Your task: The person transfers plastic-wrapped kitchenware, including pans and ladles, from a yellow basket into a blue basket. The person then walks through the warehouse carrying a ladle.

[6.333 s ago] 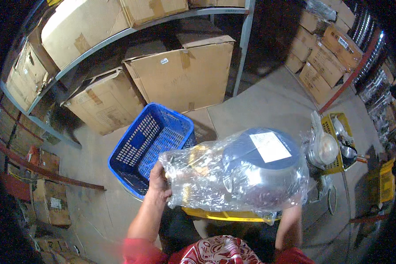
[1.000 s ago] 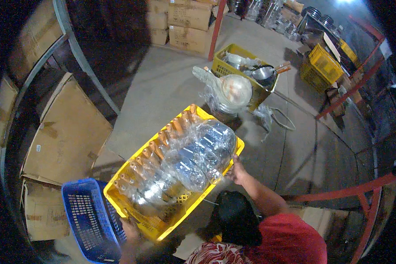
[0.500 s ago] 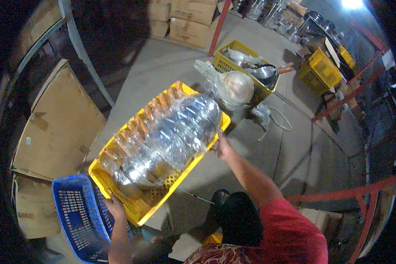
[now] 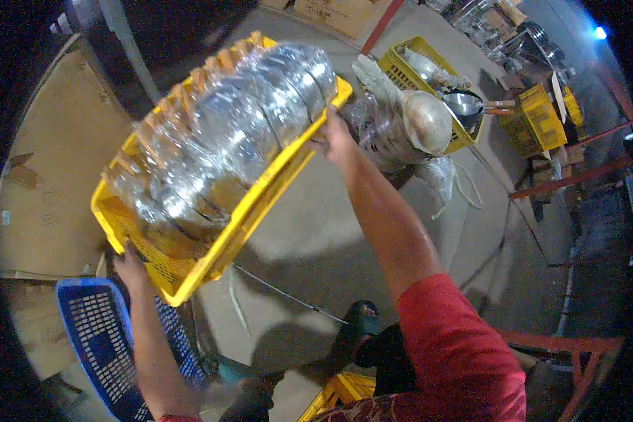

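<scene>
A yellow plastic crate (image 4: 221, 246) is held up in front of me, tilted, its far end up toward the right. Inside lies a row of metal pans (image 4: 239, 126) in shiny clear plastic, their wooden handles (image 4: 197, 79) lined up along the far left side. My left hand (image 4: 131, 269) is closed on the crate's rim at the near left end. My right hand (image 4: 333, 138) grips the long near side close to the far right corner; the crate hides part of its fingers.
A blue basket (image 4: 95, 285) stands at lower left beside cardboard boxes (image 4: 56, 176). Beyond the crate are a plastic-wrapped bundle (image 4: 429, 123) and a yellow crate of pans (image 4: 394, 67). Another yellow crate (image 4: 534, 126) stands farther right. A red metal frame (image 4: 570, 342) is at lower right.
The crate of pans has been lifted and moved away from my body, up and to the left in the view, with both hands still on it. The view has shifted too.
</scene>
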Demonstrator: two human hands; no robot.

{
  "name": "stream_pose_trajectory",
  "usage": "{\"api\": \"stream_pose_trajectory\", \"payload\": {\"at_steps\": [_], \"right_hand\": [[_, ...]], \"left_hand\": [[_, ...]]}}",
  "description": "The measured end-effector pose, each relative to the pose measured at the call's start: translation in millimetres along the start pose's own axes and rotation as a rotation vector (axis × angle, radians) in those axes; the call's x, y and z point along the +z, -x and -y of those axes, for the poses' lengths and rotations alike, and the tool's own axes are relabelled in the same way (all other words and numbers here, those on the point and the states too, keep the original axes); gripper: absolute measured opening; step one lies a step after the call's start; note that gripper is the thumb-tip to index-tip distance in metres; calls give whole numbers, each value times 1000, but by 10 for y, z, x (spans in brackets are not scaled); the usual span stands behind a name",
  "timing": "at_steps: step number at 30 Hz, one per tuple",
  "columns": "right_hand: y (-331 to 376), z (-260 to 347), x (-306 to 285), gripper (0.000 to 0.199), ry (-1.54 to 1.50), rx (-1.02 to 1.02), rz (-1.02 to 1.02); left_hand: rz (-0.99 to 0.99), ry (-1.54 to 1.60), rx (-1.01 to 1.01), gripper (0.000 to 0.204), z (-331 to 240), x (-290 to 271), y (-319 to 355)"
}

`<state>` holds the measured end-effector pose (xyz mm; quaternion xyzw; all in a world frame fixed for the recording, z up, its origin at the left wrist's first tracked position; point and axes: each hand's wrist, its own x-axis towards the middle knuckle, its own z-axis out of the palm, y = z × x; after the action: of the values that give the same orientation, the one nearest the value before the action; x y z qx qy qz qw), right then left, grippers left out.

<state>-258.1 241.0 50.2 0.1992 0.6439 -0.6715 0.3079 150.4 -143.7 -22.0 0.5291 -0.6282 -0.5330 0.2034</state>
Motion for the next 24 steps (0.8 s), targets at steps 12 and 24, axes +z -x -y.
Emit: {"api": "stream_pose_trajectory", "payload": {"at_steps": [12, 24], "right_hand": [[-287, -124, 275, 75, 1, -6, 47], [2850, -2446, -3056, 67, 1298, 685, -26]], "left_hand": [[36, -82, -129, 53, 43, -2, -452], [-153, -1349, 513, 88, -261, -1547, 1542]]}}
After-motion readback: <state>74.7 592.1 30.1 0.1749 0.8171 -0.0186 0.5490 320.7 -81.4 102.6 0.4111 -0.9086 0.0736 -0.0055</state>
